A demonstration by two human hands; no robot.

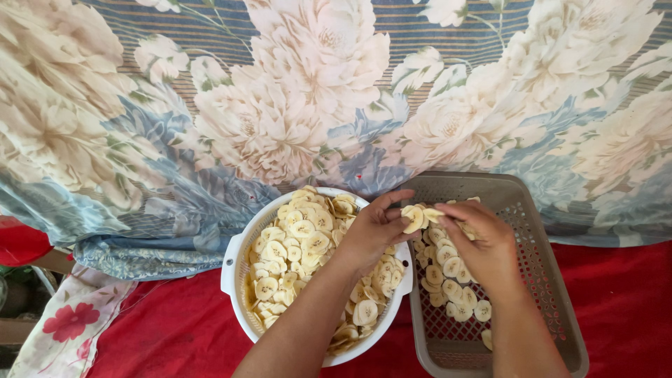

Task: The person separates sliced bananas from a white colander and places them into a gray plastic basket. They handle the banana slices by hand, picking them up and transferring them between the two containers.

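- At the far left edge a red thing (17,241) peeks out, too cut off to identify.
- A flowered sheet (210,105) with big pale blossoms on blue and striped ground covers the far part of the scene; a second white cloth with red flowers (66,325) lies at the near left.
- A red cloth (168,332) covers the near surface under both containers.
- Left of centre sits a round white colander (234,269) with small side handles. It is heaped nearly to the rim with thin, pale yellow banana slices (301,241), round to oval, each with a darker centre.
- The left hand (371,231) reaches across the colander's right half, its forearm lying over the slices. Its grip is closed: thumb and fingers pinch a small stack of slices (414,217) held just above the gap between the two containers.
- The right hand (483,245) meets it from the right, fingertips clamped on the same stack, so the slices are held between both hands.
- Just right of the colander, touching it, stands a rectangular grey-brown basket tray (546,266) with a perforated base and walls.
- Inside the tray, a loose layer of slices (451,280) lies spread along its left side, under the right hand; the tray's right side shows bare mesh.
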